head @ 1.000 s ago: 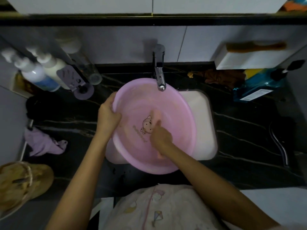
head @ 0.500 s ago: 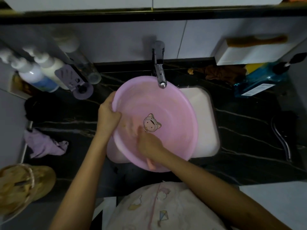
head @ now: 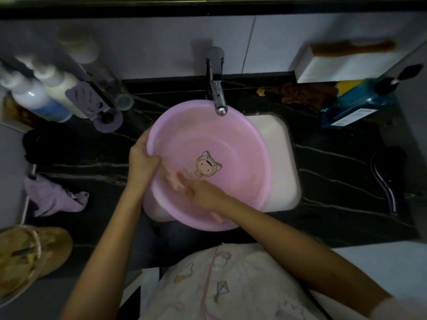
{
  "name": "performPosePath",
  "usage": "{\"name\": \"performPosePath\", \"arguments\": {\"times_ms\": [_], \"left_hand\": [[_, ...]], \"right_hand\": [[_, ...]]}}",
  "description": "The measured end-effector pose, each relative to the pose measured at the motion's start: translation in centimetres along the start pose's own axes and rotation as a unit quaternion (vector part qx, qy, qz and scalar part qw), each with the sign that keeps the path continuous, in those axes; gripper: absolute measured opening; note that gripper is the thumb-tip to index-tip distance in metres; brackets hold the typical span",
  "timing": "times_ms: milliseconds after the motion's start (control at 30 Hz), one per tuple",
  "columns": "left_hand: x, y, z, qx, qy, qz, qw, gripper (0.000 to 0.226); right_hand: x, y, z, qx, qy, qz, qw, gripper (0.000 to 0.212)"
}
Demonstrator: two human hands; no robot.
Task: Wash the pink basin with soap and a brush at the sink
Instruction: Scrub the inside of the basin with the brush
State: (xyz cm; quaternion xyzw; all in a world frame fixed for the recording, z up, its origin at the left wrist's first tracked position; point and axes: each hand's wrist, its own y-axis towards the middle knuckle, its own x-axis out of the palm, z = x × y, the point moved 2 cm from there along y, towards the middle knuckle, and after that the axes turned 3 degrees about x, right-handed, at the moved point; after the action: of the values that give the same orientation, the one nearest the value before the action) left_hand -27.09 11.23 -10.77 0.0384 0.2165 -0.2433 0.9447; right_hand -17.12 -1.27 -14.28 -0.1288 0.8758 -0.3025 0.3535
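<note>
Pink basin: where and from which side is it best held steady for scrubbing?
Probably its thin left rim, approached from the left, as the left hand grips it now. The pink basin sits tilted over the sink, the faucet crowds the far rim, and the right hand works a brush inside.

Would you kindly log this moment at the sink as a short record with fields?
Basin: pink basin, over the white sink
Left: left hand grips the basin's left rim
Right: right hand inside the basin, grip on a pinkish brush, blurred
Faucet: faucet above the far rim; no water visible
</note>
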Motion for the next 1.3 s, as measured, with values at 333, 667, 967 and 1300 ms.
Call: {"name": "performPosePath", "arguments": {"times_ms": [333, 667, 967, 1300], "left_hand": [[0.9, -0.6, 0.2, 0.025, -0.007, -0.006, 1.000, 0.066], [1.9, -0.7, -0.2, 0.016, -0.003, 0.053, 0.998, 0.067], [1.7, -1.1, -0.4, -0.007, -0.021, 0.073, 0.997, 0.071], [1.7, -1.1, -0.1, 0.003, -0.027, 0.065, 0.998, 0.067]], "right_hand": [[-4.3, -2.6, 8.5, 0.320, -0.183, 0.009, 0.929, 0.055], [-0.9, -4.1, -0.5, 0.067, -0.064, -0.108, 0.990, 0.033], [-0.8, -1.6, 2.7, 0.318, -0.021, 0.039, 0.947, 0.056], [-1.3, -0.6, 3.6, 0.332, -0.016, 0.074, 0.940, 0.064]]}}
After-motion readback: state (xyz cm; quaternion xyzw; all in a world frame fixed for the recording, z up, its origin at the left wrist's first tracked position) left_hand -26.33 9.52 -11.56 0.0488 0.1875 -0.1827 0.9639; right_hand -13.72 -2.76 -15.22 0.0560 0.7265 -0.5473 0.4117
